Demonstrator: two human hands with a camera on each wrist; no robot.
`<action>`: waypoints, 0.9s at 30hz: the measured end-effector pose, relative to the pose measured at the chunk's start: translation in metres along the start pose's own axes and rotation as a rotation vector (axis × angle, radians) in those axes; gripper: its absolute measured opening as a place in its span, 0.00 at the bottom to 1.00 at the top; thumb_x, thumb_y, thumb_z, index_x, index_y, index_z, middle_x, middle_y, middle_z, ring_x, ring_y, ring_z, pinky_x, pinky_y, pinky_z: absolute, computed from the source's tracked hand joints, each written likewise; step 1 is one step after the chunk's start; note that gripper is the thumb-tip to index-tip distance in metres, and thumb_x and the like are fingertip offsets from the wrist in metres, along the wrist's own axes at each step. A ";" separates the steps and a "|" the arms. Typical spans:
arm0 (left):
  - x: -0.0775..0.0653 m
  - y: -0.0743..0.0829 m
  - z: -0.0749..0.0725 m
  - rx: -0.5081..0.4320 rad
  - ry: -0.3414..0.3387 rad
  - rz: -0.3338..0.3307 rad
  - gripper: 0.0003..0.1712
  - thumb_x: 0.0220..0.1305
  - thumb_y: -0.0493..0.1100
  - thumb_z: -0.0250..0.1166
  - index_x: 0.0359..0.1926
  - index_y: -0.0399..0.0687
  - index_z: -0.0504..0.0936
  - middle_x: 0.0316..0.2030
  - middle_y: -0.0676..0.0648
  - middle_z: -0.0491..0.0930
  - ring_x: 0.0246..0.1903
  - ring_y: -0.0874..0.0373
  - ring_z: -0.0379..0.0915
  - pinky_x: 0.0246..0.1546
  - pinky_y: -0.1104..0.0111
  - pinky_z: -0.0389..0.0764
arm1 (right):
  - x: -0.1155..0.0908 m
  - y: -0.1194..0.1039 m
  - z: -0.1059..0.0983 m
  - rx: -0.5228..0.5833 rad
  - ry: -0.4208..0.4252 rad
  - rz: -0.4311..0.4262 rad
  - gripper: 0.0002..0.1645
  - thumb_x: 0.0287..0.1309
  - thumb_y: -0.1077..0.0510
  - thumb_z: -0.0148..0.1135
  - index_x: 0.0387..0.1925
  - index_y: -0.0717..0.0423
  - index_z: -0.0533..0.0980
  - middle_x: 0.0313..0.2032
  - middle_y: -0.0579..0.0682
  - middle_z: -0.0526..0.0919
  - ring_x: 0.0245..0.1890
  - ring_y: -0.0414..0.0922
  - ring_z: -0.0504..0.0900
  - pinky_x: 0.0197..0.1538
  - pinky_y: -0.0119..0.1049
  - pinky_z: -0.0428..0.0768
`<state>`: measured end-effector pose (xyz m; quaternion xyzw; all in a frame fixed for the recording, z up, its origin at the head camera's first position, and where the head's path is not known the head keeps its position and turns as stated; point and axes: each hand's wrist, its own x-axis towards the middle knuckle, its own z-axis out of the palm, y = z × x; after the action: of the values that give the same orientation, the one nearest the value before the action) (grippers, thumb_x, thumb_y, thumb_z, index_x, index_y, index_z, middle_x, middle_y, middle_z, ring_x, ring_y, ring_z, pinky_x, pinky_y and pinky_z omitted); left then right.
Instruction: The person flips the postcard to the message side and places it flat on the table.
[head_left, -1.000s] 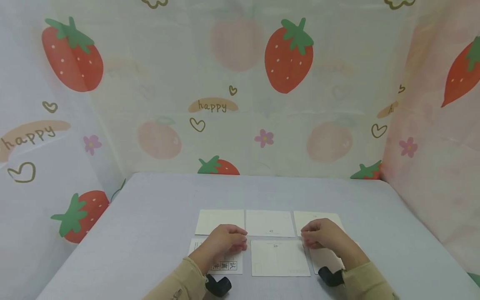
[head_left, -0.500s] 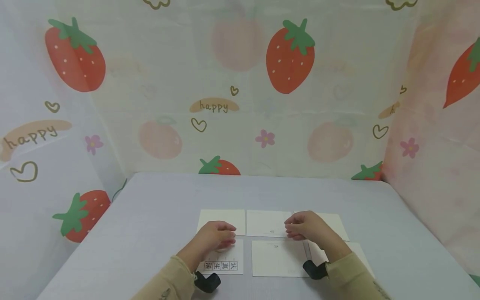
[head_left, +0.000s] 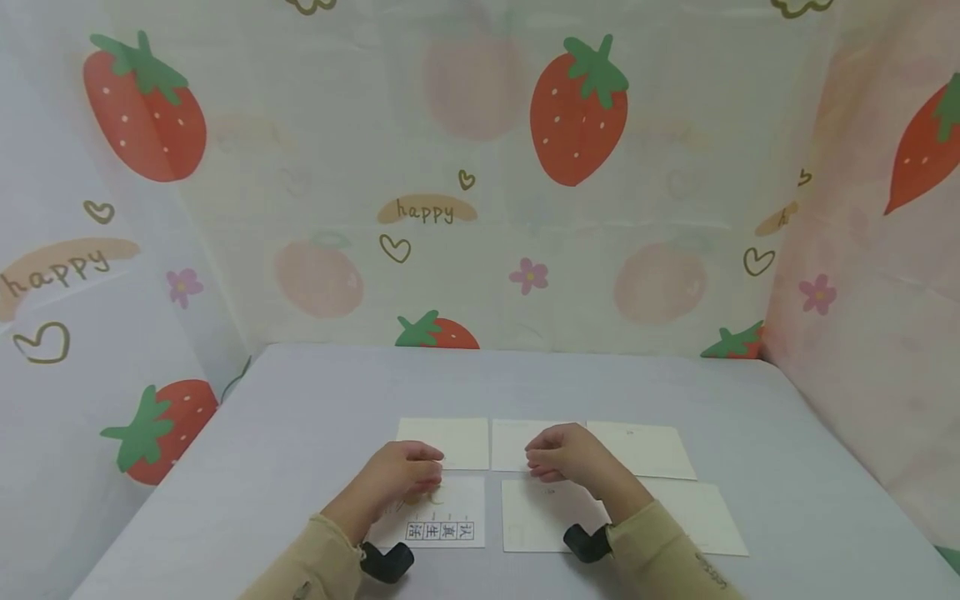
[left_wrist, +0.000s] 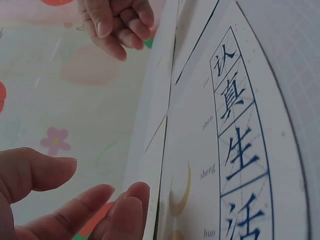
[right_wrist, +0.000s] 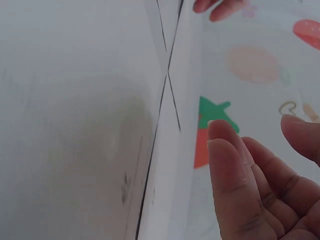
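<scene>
Postcard-sized white cards lie in two rows of three. The front-left postcard (head_left: 467, 500) is printed with four boxed Chinese characters, pinyin beside them and a yellow crescent; its far-left part is hidden. Over it hovers my left hand (head_left: 401, 473), fingers loosely bent around nothing. My right hand (head_left: 568, 454), likewise holding nothing, hangs above the back-middle card (head_left: 513, 437) and the front-middle card (head_left: 536, 529), covering part of both. In the left wrist view, a gap shows between my left thumb (left_wrist: 55, 172) and fingers.
The back-left card (head_left: 457, 435), the back-right card (head_left: 645, 457) and the front-right card (head_left: 697, 521) lie mostly blank side up. A pale cloth covers the table (head_left: 322, 400). Behind it hangs a strawberry-print curtain (head_left: 480, 292). Black wrist mounts (head_left: 387, 562) sit below both hands.
Both hands have moved left: my right from the right-hand cards to the middle ones, my left further left, uncovering more of the printed postcard. The cards have stayed in place.
</scene>
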<state>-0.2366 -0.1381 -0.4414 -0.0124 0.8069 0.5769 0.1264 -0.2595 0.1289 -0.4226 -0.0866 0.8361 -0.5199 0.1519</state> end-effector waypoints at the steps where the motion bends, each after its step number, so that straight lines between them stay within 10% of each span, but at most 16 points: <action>1: 0.000 -0.001 -0.002 0.004 0.010 -0.002 0.18 0.57 0.38 0.61 0.49 0.35 0.77 0.38 0.43 0.80 0.34 0.58 0.78 0.37 0.68 0.80 | 0.001 0.000 0.003 0.010 -0.008 -0.001 0.13 0.55 0.62 0.61 0.40 0.67 0.77 0.33 0.53 0.82 0.32 0.45 0.83 0.35 0.36 0.82; 27: -0.013 -0.025 -0.052 0.070 0.210 -0.047 0.17 0.56 0.35 0.60 0.48 0.35 0.77 0.43 0.42 0.79 0.35 0.59 0.77 0.38 0.67 0.80 | 0.007 -0.006 0.054 0.130 -0.015 0.040 0.13 0.58 0.58 0.58 0.39 0.66 0.75 0.33 0.56 0.81 0.31 0.47 0.83 0.34 0.36 0.82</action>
<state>-0.2292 -0.1964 -0.4463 -0.0872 0.8349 0.5406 0.0552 -0.2480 0.0788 -0.4405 -0.0637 0.8009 -0.5694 0.1740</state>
